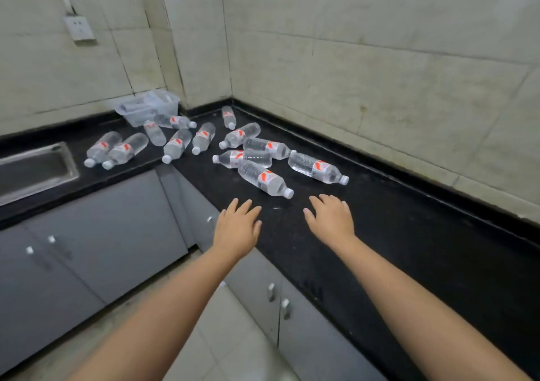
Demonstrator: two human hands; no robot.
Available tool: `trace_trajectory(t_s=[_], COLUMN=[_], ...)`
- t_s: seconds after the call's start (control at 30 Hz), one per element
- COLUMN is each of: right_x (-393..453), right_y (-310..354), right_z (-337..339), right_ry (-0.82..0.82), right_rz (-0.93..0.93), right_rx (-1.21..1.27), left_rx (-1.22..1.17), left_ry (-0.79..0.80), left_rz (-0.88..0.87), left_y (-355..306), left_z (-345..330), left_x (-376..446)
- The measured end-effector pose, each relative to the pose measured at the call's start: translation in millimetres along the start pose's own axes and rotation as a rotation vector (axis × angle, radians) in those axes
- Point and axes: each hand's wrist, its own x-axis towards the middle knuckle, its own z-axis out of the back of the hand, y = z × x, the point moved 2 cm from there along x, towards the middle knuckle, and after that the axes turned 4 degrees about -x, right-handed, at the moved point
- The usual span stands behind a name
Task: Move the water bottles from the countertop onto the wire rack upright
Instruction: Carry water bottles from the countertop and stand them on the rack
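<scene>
Several clear water bottles with red-and-white labels lie on their sides across the black countertop (394,234) in the corner. The nearest bottle (264,178) points its white cap toward me; another bottle (317,167) lies to its right. My left hand (238,228) reaches out over the counter's front edge, fingers straight, holding nothing. My right hand (331,217) is stretched over the counter just short of the nearest bottle, fingers spread and empty. No wire rack is in view.
A clear plastic bin (146,109) stands at the back against the tiled wall. A steel sink (35,170) is set into the counter at the left. Grey cabinet doors (96,234) run below the L-shaped counter. A wall socket (79,28) sits high on the left.
</scene>
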Motion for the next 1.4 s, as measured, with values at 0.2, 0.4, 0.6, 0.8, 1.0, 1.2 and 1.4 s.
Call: trace_trajectory(t_s=[0.2, 0.4, 0.6, 0.8, 1.0, 1.2, 1.4], right_x=[78.3, 181.3, 253.1, 289.2, 268.6, 245.5, 221.2], right_y=[27.8, 46.6, 72.0, 88.9, 70.7, 14.0, -65.4], right_z=[-54.7, -107.5, -143.4, -172.5, -171.2, -144.7, -119.0], right_ry=[0.094, 0.178, 0.253, 0.328, 0.363, 0.458, 0.518], right_rz=[-0.008, -0.024, -0.039, -0.158, -0.270, -0.418, -0.519], right_rx=[-0.014, 0.031, 0.017, -0.025, -0.035, -0.078, -0.167], left_rx=[-0.023, -0.044, -0.003, -0.029, -0.035, -0.049, -0.039], left_ry=[0.069, 0.154, 0.197, 0.208, 0.320, 0.438, 0.442], left_rz=[0.025, 0.043, -0.060, -0.271, -0.544, -0.744, -0.867], left_y=[62.0, 114.3, 161.0, 182.4, 165.4, 108.5, 41.5], left_z=[-26.6, -47.0, -49.2, -63.9, -82.4, -100.3, -118.6], left_x=[63.3, 146.2, 223.6, 303.9, 362.4, 394.7, 411.9])
